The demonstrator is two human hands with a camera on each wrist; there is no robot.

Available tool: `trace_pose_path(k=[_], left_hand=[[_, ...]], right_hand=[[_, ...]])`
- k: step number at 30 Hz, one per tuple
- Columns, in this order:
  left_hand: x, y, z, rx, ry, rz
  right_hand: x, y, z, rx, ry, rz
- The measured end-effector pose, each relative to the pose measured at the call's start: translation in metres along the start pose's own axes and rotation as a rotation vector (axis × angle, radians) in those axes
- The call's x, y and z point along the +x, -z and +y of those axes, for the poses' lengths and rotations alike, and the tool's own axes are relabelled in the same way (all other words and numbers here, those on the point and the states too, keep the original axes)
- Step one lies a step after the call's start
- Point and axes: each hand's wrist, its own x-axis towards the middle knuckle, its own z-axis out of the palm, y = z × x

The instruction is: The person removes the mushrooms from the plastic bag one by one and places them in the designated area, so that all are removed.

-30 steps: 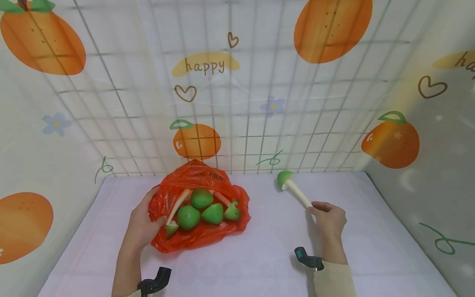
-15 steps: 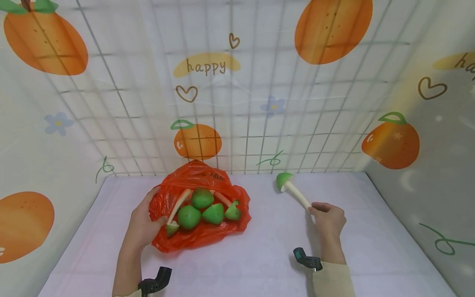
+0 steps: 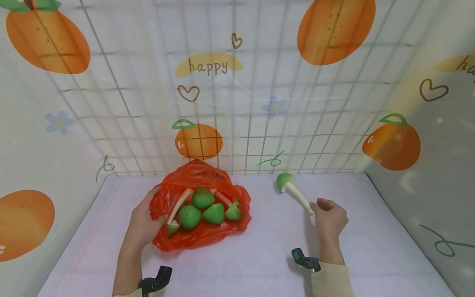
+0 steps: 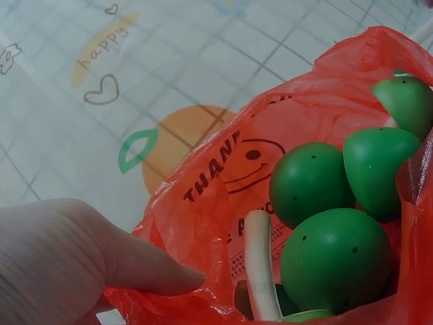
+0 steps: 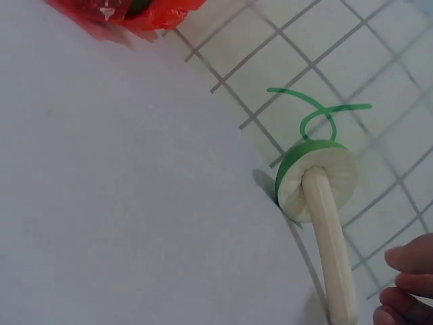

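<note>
A red plastic bag (image 3: 200, 243) lies with its mouth facing me, and several green-capped toy mushrooms (image 3: 190, 217) with pale stems sit in it. My left hand (image 3: 142, 222) grips the bag's left rim; the left wrist view shows the thumb (image 4: 149, 267) over the plastic and the other fingers mostly hidden. To the right, a single toy mushroom (image 3: 297, 194) lies on the table, its green cap toward the back wall. Just beside its stem end is my right hand (image 3: 331, 218), loosely curled and holding nothing. A small gap separates its fingertips (image 5: 409, 261) from the stem.
The table (image 3: 259, 255) has a white cover and meets a back wall (image 3: 245, 103) hung with a sheet printed with oranges. A side wall (image 3: 445, 198) rises on the right. Each wrist wears a small black camera (image 3: 306, 260).
My right hand has let go of the mushroom's stem and moved slightly away from it. The mushroom now lies by itself. My left hand keeps its grip on the bag.
</note>
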Motion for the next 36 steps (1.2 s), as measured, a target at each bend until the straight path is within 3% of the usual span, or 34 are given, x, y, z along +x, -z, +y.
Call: trace_pose_path(k=[11,24,36], left_hand=[[0.001,-0.001,0.001,0.008,-0.028,0.001],[0.002,-0.006,0.005,-0.001,-0.042,-0.013],[0.004,-0.004,0.01,0.005,-0.101,-0.021]], right_hand=[[-0.021,-0.009,-0.033,0.068,0.127,-0.009],[-0.08,-0.03,-0.088,0.248,0.274,-0.219],[-0.127,-0.06,-0.115,0.362,0.442,-0.423]])
